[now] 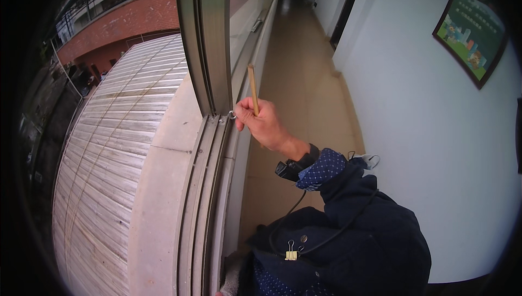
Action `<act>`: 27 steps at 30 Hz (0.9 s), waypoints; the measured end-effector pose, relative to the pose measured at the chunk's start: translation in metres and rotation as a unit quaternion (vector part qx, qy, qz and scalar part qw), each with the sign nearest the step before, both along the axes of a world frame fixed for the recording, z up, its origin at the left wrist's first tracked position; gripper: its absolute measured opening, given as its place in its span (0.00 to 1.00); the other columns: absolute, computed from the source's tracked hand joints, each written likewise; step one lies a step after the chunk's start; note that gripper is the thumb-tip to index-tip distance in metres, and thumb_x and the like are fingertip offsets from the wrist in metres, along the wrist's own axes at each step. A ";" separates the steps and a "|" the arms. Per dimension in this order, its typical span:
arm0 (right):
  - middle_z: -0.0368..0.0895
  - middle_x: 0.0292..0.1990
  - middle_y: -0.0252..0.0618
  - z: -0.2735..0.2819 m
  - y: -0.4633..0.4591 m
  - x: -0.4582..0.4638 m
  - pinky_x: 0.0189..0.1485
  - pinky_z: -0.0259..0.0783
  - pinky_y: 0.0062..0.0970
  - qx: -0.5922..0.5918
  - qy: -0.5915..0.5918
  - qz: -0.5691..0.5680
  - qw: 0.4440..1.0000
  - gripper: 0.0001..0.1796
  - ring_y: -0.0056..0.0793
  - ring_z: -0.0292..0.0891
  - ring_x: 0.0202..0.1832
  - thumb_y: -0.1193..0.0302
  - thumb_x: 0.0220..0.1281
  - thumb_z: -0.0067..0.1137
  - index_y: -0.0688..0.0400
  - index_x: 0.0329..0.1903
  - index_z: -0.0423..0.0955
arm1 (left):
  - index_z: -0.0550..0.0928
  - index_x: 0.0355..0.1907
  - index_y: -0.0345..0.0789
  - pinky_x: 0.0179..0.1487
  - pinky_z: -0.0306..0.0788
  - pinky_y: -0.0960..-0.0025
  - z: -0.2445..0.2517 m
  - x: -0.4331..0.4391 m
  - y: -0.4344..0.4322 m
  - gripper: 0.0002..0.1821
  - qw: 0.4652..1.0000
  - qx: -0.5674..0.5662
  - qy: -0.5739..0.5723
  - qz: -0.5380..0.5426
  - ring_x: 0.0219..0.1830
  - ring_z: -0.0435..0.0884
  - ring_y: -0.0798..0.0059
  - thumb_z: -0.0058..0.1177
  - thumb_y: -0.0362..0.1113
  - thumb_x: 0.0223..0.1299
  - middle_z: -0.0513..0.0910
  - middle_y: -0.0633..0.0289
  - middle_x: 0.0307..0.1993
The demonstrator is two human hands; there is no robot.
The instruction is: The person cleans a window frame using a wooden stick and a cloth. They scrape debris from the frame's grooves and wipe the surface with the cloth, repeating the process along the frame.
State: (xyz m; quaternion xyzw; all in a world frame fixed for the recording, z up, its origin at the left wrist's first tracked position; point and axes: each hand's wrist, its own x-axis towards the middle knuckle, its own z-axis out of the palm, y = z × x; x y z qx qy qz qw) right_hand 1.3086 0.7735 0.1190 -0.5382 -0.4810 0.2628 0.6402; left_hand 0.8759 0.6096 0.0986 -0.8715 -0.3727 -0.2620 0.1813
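My right hand [265,122] is closed around a thin wooden stick [253,88], whose upper end sticks up past the knuckles. At the thumb and fingertips is a small shiny loop [232,115]; whether it is part of the stick is unclear. The hand is beside the lower corner of the metal window sash [212,51], just over the grooved window track [197,190]. Whitish debris [222,119] lies in the track at the foot of the sash. Low at the picture's edge, only a fingertip of my left hand [219,294] shows, next to a grey cloth [231,281].
Outside the track runs a pale concrete ledge [153,190], then a corrugated metal roof [106,165]. Indoors, a tiled corridor floor [304,79] stretches away beside a white wall [412,132] with a framed poster [471,30]. A black cable [350,226] crosses my dark jacket.
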 end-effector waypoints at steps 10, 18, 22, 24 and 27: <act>0.84 0.27 0.32 0.025 0.002 -0.022 0.38 0.74 0.25 -0.069 -0.100 0.004 0.993 0.13 0.17 0.79 0.32 0.65 0.81 0.58 0.62 0.42 0.78 | 0.90 0.48 0.34 0.24 0.59 0.67 0.004 -0.002 -0.006 0.12 1.000 -0.031 0.003 0.000 0.21 0.72 0.73 0.52 0.33 0.77 0.83 0.63 0.30; 0.74 0.28 0.29 0.154 -0.031 -0.064 0.23 0.53 0.20 0.535 -0.059 -0.088 0.838 0.12 0.12 0.55 0.19 0.66 0.87 0.50 0.62 0.52 0.76 | 0.87 0.59 0.35 0.28 0.64 0.64 0.011 -0.002 -0.014 0.16 0.996 -0.079 -0.014 0.034 0.26 0.77 0.70 0.58 0.38 0.75 0.83 0.62 0.34; 0.73 0.26 0.26 0.120 0.024 -0.094 0.25 0.55 0.19 0.350 -0.084 -0.024 0.932 0.20 0.12 0.59 0.19 0.59 0.88 0.48 0.63 0.49 0.80 | 0.89 0.56 0.38 0.27 0.63 0.63 0.008 -0.005 -0.013 0.14 0.999 -0.043 -0.013 0.026 0.24 0.74 0.71 0.58 0.39 0.75 0.81 0.64 0.31; 0.74 0.24 0.26 0.107 0.035 -0.088 0.26 0.58 0.18 0.246 -0.115 0.025 0.962 0.23 0.12 0.62 0.20 0.57 0.88 0.47 0.63 0.46 0.83 | 0.90 0.55 0.39 0.27 0.63 0.63 0.000 -0.002 -0.012 0.13 0.998 -0.031 -0.039 0.026 0.23 0.74 0.72 0.57 0.39 0.76 0.82 0.64 0.31; 0.74 0.20 0.27 0.093 0.027 -0.079 0.26 0.60 0.18 0.140 -0.083 0.038 0.986 0.28 0.12 0.66 0.21 0.53 0.88 0.47 0.64 0.41 0.85 | 0.89 0.56 0.39 0.28 0.65 0.64 -0.001 -0.006 -0.010 0.14 0.999 -0.039 0.003 0.021 0.24 0.75 0.73 0.54 0.40 0.79 0.84 0.65 0.34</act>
